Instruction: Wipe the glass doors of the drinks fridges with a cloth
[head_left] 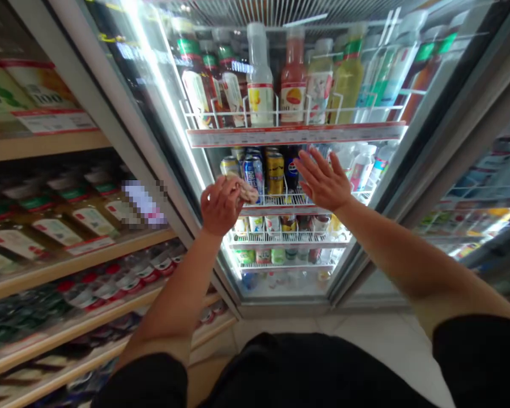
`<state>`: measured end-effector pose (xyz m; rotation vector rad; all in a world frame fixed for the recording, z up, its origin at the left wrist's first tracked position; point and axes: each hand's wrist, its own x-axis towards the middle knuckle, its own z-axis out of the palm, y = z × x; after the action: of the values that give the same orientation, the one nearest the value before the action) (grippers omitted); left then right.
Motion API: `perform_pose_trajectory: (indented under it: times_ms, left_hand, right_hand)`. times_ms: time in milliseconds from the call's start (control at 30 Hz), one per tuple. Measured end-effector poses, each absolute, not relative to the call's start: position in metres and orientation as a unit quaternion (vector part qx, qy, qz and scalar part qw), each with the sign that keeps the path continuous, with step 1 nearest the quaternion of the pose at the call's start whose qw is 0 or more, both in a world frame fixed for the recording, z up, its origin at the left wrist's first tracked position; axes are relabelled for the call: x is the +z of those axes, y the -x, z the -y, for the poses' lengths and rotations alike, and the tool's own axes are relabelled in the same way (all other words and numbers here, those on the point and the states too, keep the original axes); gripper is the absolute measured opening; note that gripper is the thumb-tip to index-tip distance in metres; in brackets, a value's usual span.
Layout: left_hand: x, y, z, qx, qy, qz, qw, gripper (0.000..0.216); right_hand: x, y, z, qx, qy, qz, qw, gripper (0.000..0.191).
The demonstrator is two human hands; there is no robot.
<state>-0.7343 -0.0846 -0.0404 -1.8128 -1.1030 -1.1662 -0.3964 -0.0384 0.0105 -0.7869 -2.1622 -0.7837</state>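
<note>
I stand in front of a glass-door drinks cooler [182, 187]. My left hand [220, 205] is raised before the second shelf and closed on a crumpled beige cloth [243, 190]. The cloth sits against the glass near a row of cans [255, 170]. My right hand [323, 180] is open, fingers spread flat, at the same height in front of the cans and small bottles. Whether its palm touches the glass I cannot tell. Above both hands runs a shelf of tall juice bottles [293, 79] behind a red-and-white price strip [297, 135].
Wooden shelves [80, 258] to the left hold rows of bottles with price tags. A second cooler door [484, 187] stands to the right. Lower wire shelves carry small cups and bottles. White floor tiles [391, 340] lie below the cooler.
</note>
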Motion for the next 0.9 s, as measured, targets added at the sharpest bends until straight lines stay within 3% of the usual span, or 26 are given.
perform_pose_trajectory:
  times_ms: [167, 400, 600, 800, 900]
  left_hand:
    - [0.026, 0.724, 0.082, -0.502, 0.617, 0.492, 0.354, 0.039]
    - [-0.039, 0.703, 0.087, -0.507, 0.660, 0.494, 0.252, 0.058]
    - [0.015, 0.731, 0.083, -0.511, 0.639, 0.488, 0.304, 0.065]
    - [-0.022, 0.727, 0.084, -0.548, 0.605, 0.503, 0.283, 0.057]
    - [-0.008, 0.732, 0.081, -0.541, 0.615, 0.495, 0.290, 0.055]
  right_hand:
    - [0.007, 0.401, 0.038, -0.288, 0.305, 0.833, 0.360, 0.061]
    - [0.008, 0.400, 0.038, -0.302, 0.295, 0.827, 0.372, 0.061]
    - [0.008, 0.401, 0.038, -0.279, 0.296, 0.834, 0.373, 0.061]
    - [0.010, 0.402, 0.039, -0.262, 0.302, 0.839, 0.369, 0.060]
    - [0.009, 0.401, 0.038, -0.281, 0.295, 0.837, 0.366, 0.061]
